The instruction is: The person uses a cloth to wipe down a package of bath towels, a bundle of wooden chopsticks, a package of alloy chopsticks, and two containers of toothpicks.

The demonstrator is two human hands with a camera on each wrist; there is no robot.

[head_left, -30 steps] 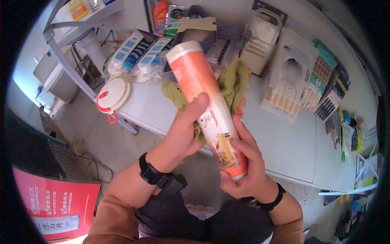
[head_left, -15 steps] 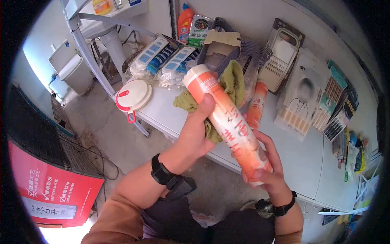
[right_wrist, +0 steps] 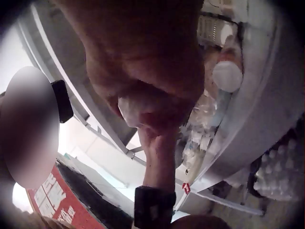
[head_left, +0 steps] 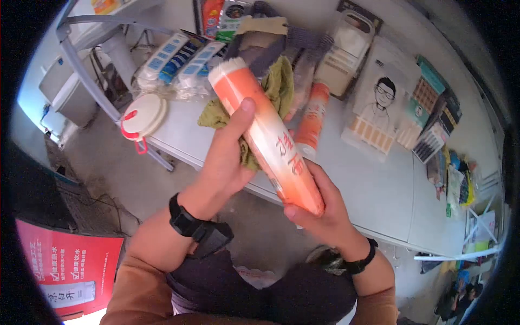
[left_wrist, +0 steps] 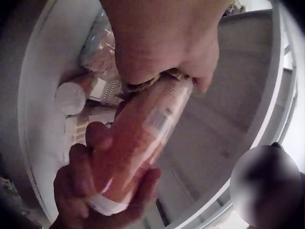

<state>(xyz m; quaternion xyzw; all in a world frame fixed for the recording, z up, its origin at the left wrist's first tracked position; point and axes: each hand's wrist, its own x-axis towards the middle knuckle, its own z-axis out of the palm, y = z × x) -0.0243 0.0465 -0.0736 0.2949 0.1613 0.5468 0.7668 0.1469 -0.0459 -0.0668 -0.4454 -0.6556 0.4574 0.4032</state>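
Note:
A cylindrical pack of dried noodles [head_left: 265, 130], orange at both ends and white in the middle with red lettering, is held slantwise over the table's front edge. My left hand [head_left: 223, 154] grips its upper half, thumb laid across the wrapper. Bunched between that palm and the pack is a green cloth [head_left: 280, 86], which sticks out on both sides. The right hand [head_left: 324, 208] holds the lower end, with its thumb beneath and fingers along the far side. In the left wrist view, fingers of the right hand [left_wrist: 76, 186] curl round the pack's white-tipped end.
Another noodle pack [head_left: 314, 120] lies on the white table [head_left: 368, 187] behind the right hand. A white lidded container [head_left: 146, 115] with red clips sits at the left edge. Along the back are bagged goods [head_left: 162, 65], a dark basket [head_left: 262, 43] and a grater [head_left: 346, 51].
The noodle pack has turned about its length, so the food picture has gone from view and red lettering shows. The right hand has shifted its hold at the lower end; the left keeps its grip.

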